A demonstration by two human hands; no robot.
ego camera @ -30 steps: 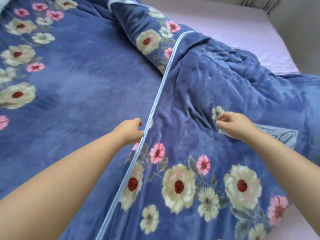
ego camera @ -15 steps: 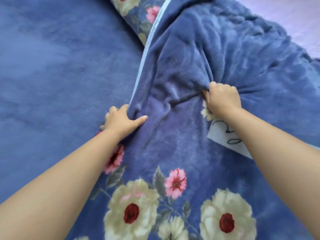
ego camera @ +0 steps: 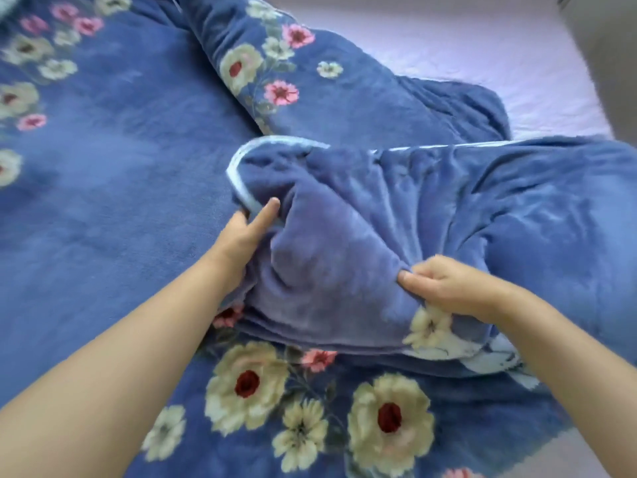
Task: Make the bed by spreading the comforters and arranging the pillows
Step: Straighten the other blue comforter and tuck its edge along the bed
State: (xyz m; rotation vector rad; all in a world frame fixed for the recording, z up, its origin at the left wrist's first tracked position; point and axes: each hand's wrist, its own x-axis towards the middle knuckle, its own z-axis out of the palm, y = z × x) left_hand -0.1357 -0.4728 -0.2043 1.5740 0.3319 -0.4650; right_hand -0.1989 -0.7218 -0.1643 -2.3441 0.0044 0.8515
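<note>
Both hands grip a bunched fold of the plush blue floral comforter point(ego camera: 344, 263) mid-bed: left hand point(ego camera: 241, 236) at its pale-piped edge, right hand point(ego camera: 444, 288) pinching fabric.

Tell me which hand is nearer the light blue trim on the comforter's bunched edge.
Left. The left hand grips the comforter right at the light blue trim, its fingers touching it. The right hand pinches the plain blue fabric farther along, clear of that trim.
</note>
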